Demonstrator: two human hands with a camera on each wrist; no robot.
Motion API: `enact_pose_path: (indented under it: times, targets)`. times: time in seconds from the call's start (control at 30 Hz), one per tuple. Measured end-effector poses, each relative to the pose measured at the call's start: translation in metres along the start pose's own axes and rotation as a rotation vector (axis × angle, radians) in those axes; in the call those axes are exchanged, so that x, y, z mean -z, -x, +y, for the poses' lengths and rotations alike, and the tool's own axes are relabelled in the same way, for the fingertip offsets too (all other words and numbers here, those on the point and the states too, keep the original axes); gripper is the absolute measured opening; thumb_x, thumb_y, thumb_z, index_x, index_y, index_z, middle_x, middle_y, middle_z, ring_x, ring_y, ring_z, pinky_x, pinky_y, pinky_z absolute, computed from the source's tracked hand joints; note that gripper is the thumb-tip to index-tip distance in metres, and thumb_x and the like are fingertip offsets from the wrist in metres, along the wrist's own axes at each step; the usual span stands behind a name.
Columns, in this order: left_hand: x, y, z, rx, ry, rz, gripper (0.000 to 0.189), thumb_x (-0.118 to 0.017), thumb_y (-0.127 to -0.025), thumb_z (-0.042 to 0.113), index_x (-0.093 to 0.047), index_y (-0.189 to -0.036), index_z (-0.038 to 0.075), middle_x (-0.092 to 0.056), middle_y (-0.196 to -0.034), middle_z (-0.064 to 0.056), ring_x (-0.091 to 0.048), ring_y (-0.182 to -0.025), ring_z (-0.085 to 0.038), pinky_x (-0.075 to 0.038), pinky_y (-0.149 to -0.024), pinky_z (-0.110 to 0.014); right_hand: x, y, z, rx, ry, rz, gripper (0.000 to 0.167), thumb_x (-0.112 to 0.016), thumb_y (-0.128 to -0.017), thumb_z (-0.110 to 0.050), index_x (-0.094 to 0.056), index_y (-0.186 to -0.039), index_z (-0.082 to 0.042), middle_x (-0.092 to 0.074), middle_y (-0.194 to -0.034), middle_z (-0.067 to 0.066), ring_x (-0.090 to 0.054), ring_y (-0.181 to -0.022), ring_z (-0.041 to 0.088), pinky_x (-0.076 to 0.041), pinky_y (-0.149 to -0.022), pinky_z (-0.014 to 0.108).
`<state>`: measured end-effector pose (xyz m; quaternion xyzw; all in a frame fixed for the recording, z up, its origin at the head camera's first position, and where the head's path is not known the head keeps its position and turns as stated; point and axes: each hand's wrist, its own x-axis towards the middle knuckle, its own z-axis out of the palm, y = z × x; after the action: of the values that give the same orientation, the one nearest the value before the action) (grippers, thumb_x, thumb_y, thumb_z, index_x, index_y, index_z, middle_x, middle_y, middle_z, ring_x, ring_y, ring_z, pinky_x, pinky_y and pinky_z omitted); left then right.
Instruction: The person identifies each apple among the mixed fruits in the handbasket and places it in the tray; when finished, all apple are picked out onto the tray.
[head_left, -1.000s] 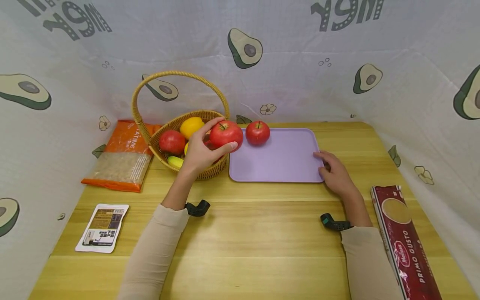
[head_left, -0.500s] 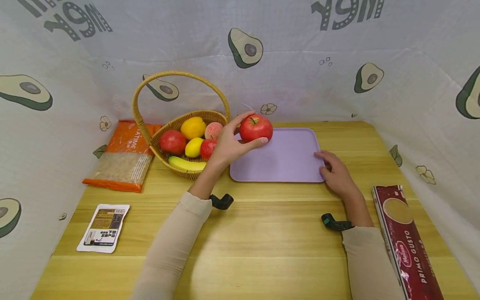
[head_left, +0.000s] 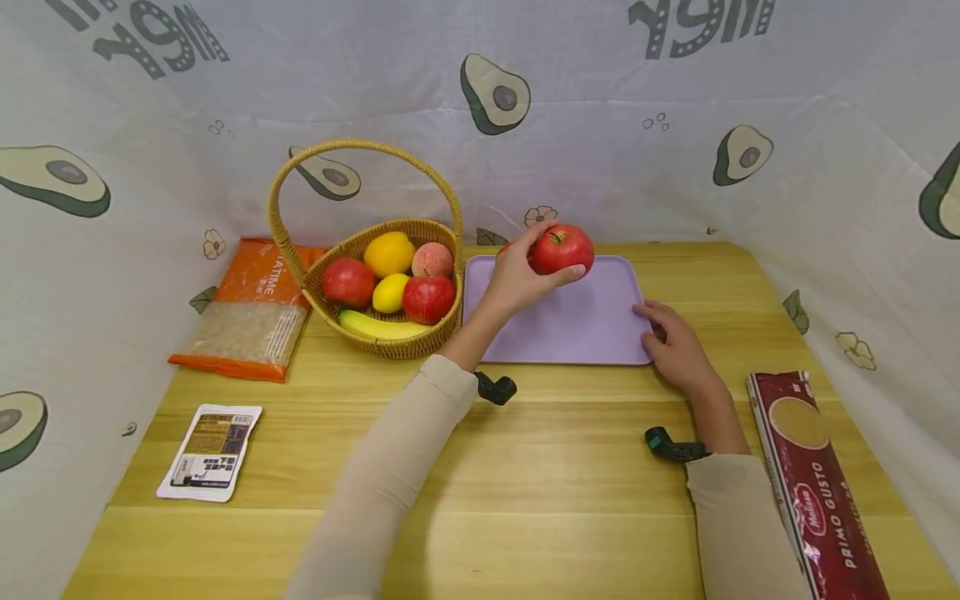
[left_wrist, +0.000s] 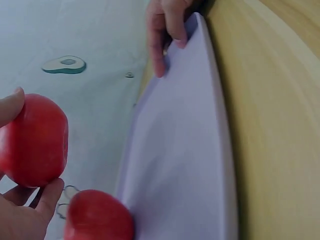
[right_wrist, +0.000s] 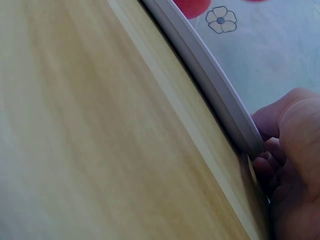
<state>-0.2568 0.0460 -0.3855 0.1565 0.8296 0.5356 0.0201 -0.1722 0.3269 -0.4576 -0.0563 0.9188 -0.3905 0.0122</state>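
Observation:
My left hand [head_left: 521, 279] holds a red apple [head_left: 564, 248] between thumb and fingers, above the back of the lilac tray [head_left: 585, 333]. In the left wrist view this apple [left_wrist: 37, 142] appears clear of the tray surface. A second red apple [left_wrist: 98, 217] sits on the tray; in the head view my left hand hides most of it. My right hand [head_left: 675, 350] grips the tray's right edge, and the right wrist view shows the thumb on the rim with other fingers curled below it.
Left of the tray stands a wicker basket [head_left: 408, 343] with a tall handle, holding several fruits including a banana [head_left: 382, 326]. An orange bag [head_left: 247, 308] and a white pouch [head_left: 210, 452] lie farther left. A long dark-red pasta packet [head_left: 817, 492] lies at the right.
My left hand has carried the apple rightward from beside the basket to over the tray, passing in front of the other apple. My right hand has stayed at the tray edge.

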Motion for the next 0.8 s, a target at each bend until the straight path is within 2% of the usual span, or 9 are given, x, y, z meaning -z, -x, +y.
enact_pose_path:
  times: [0.13, 0.27, 0.37, 0.57, 0.8]
  targets:
    - [-0.018, -0.006, -0.008, 0.007, -0.065, -0.015, 0.083, -0.081, -0.087, 0.046, -0.039, -0.156, 0.031, -0.051, -0.151, -0.003, -0.05, -0.134, -0.023, -0.052, -0.107, -0.045, 0.0, 0.001, -0.001, -0.023, 0.002, -0.007, 0.048, -0.045, -0.105, -0.003, -0.043, -0.153, 0.003, -0.027, -0.163, 0.031, -0.028, -0.148, 0.055, -0.026, -0.118, 0.07]
    - [-0.035, -0.011, -0.01, -0.036, -0.099, -0.003, 0.083, -0.08, -0.089, 0.039, -0.037, -0.158, 0.023, -0.05, -0.153, -0.005, -0.049, -0.137, -0.024, -0.049, -0.111, -0.046, 0.0, 0.001, -0.002, -0.049, 0.003, -0.017, 0.049, -0.043, -0.106, -0.005, -0.041, -0.155, 0.001, -0.025, -0.165, 0.029, -0.026, -0.149, 0.054, -0.026, -0.118, 0.07]
    - [-0.047, -0.016, -0.01, -0.044, -0.098, 0.005, 0.084, -0.08, -0.09, 0.036, -0.035, -0.159, 0.021, -0.048, -0.154, -0.006, -0.049, -0.138, -0.023, -0.047, -0.114, -0.044, 0.0, 0.001, -0.002, -0.059, 0.003, -0.019, 0.049, -0.043, -0.106, -0.005, -0.041, -0.155, 0.0, -0.025, -0.165, 0.028, -0.026, -0.15, 0.053, -0.026, -0.118, 0.069]
    - [-0.067, -0.025, -0.01, 0.027, -0.116, -0.005, 0.088, -0.08, -0.091, 0.032, -0.03, -0.162, 0.015, -0.045, -0.158, -0.007, -0.047, -0.143, -0.024, -0.043, -0.118, -0.04, 0.0, 0.001, -0.002, -0.054, 0.007, -0.012, 0.049, -0.044, -0.106, -0.004, -0.042, -0.155, -0.001, -0.026, -0.165, 0.028, -0.027, -0.15, 0.053, -0.027, -0.118, 0.069]
    - [-0.077, -0.03, -0.017, 0.082, -0.109, 0.019, 0.085, -0.078, -0.093, 0.03, -0.03, -0.162, 0.014, -0.042, -0.16, -0.006, -0.045, -0.144, -0.024, -0.042, -0.118, -0.038, -0.002, -0.001, -0.001, -0.038, 0.01, -0.006, 0.049, -0.044, -0.105, -0.004, -0.043, -0.154, 0.0, -0.027, -0.164, 0.029, -0.029, -0.149, 0.053, -0.028, -0.118, 0.069]
